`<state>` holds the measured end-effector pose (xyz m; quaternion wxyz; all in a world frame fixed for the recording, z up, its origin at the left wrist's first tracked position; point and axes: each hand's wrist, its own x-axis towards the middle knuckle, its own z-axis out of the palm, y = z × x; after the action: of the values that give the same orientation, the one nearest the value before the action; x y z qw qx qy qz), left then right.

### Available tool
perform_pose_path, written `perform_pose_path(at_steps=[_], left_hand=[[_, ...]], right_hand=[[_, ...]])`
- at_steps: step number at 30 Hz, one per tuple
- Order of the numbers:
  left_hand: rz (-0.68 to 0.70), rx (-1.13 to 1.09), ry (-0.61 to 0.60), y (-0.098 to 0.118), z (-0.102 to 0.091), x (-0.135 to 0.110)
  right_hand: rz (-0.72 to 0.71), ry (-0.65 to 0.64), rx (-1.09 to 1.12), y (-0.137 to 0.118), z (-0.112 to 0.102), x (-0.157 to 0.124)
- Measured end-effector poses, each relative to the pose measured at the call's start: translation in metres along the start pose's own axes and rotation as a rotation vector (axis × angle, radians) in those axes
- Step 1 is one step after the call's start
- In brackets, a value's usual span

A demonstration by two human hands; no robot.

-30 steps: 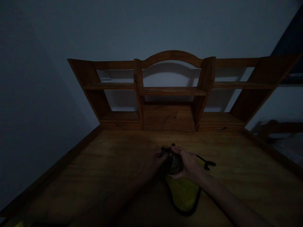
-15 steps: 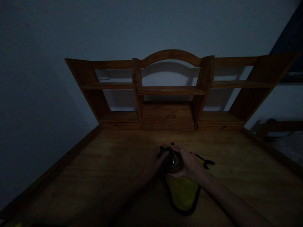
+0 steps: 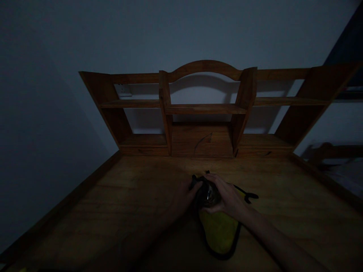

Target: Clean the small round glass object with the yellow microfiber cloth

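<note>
A yellow fabric piece with a black border (image 3: 219,232) lies on the wooden desk, its rounded end toward me. Above its far part sits a dark, rounded, glossy object (image 3: 209,195), too dim to identify. My right hand (image 3: 230,198) curves around the right side of this object, thumb below and fingers over the top. On the other side, my left hand (image 3: 185,196) is closed at the dark edge beside it, thumb pressed on black material (image 3: 194,181). The left fingers are mostly hidden in shadow. A black strap end (image 3: 251,196) sticks out to the right of my right hand.
A wooden desk (image 3: 136,189) with raised side edges fills the lower view. At its back stands a wooden hutch with shelves (image 3: 205,109), against a wall bearing a power outlet (image 3: 124,90). Dark furniture (image 3: 340,151) stands to the right. The room is dim.
Both hands keep nearly the same grip and place. The whole view has shifted very slightly, and the glint on the dark object has changed a little.
</note>
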<state>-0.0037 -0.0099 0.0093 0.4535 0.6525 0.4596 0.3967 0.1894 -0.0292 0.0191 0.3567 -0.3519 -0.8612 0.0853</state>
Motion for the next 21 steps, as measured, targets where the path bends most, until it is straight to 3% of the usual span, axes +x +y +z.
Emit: perform_pose_path(at_steps=[15,21], left_hand=[[-0.018,-0.082,-0.029,-0.006,0.002,0.004],[0.063,-0.028,-0.002,-0.014,0.001,0.008]], right_hand=[[0.097,-0.070,0.023,-0.004,0.003,0.001],[0.161,-0.067,0.008,-0.007,0.006,0.002]])
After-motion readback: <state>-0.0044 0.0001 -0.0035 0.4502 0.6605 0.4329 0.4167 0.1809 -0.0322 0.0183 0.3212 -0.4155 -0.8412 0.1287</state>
